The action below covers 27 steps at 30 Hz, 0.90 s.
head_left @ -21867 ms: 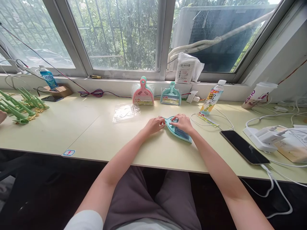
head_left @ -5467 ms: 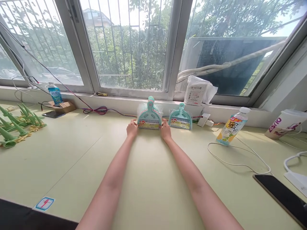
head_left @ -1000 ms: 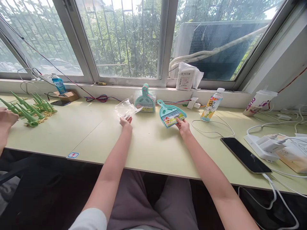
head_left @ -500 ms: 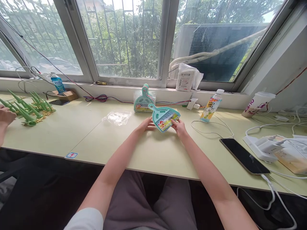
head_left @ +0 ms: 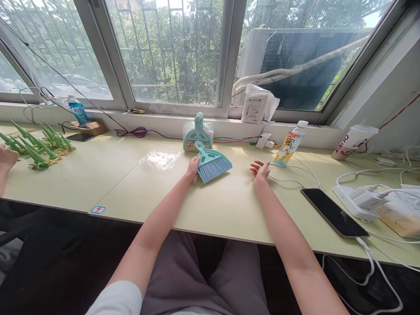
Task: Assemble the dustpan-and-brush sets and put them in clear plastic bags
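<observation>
My left hand [head_left: 193,166] is closed on the left edge of a small teal dustpan [head_left: 210,154], just below its looped handle. A hand brush with blue-grey bristles [head_left: 215,169] sits in the dustpan, its bristles facing me. Farther right, my right hand [head_left: 261,170] is apart from the set, fingers spread and nothing visible in them. A drink bottle [head_left: 288,146] and a thin white cable stand and lie close to that hand. Behind the held set, more teal dustpans [head_left: 198,127] in clear plastic lean at the wall.
Crumpled clear plastic [head_left: 160,160] lies left of my left hand. A phone [head_left: 333,212] and a power strip [head_left: 357,203] with cables are at right, near a paper cup [head_left: 354,142]. Green spiky pieces [head_left: 39,146] are at far left beside another person's hand [head_left: 7,158].
My right hand has let go of the dustpan set and moved right. My left hand now grips it, slightly turned. The colourful label no longer shows on its front.
</observation>
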{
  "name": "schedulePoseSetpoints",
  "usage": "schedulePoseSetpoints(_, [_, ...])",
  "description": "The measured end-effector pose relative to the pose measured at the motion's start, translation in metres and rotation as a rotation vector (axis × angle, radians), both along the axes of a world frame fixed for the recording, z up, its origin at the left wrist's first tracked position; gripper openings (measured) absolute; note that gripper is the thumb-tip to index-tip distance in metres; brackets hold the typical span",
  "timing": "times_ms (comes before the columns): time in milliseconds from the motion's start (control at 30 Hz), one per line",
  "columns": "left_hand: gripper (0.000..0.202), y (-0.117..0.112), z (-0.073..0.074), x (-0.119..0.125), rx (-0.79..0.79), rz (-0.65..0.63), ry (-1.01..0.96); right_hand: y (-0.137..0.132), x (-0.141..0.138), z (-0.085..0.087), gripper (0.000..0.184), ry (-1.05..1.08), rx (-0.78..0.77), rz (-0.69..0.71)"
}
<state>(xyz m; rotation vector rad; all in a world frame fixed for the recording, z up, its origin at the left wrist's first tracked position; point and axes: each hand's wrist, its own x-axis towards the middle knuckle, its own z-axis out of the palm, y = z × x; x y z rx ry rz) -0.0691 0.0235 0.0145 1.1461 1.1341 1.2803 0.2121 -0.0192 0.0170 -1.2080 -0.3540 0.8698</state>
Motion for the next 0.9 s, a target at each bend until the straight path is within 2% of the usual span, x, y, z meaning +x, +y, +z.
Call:
schedulePoseSetpoints(67, [0.025,0.001,-0.002,0.002,0.038,-0.034,0.017,0.000,0.002,0.000,0.061,0.007,-0.021,0.007])
schedulePoseSetpoints(133, [0.024,0.001,-0.003,0.006,0.088,-0.061,0.049,-0.002,-0.007,0.001,0.058,-0.134,-0.055,0.108])
schedulePoseSetpoints(200, [0.021,-0.001,-0.004,0.012,0.139,-0.068,0.081,-0.007,-0.027,0.002,0.050,-0.473,-0.042,0.199])
schedulePoseSetpoints(267, [0.023,-0.006,-0.004,0.020,0.191,-0.091,0.120,-0.015,-0.050,0.003,0.044,-0.923,0.017,0.225])
schedulePoseSetpoints(333, [0.026,-0.013,-0.004,0.029,0.251,-0.139,0.182,-0.022,-0.070,0.004,0.037,-1.277,0.062,0.244])
schedulePoseSetpoints(400, [0.029,-0.021,-0.003,0.037,0.312,-0.168,0.250,-0.027,-0.083,0.004,0.032,-1.489,0.072,0.269])
schedulePoseSetpoints(467, [0.033,-0.029,-0.002,0.043,0.364,-0.173,0.306,-0.029,-0.085,0.005,0.031,-1.581,0.061,0.281])
schedulePoseSetpoints(533, [0.036,-0.036,0.001,0.045,0.404,-0.201,0.349,-0.028,-0.082,0.006,0.035,-1.560,0.027,0.266])
schedulePoseSetpoints(667, [0.041,-0.042,0.007,0.043,0.449,-0.291,0.394,-0.021,-0.073,0.008,0.045,-1.349,-0.030,0.231])
schedulePoseSetpoints(800, [0.041,-0.036,0.007,0.042,0.474,-0.328,0.384,-0.018,-0.075,0.008,0.038,-1.171,0.036,0.255])
schedulePoseSetpoints(900, [0.034,-0.021,0.001,0.032,0.411,-0.280,0.364,-0.019,-0.072,0.012,0.033,-0.865,0.124,0.292])
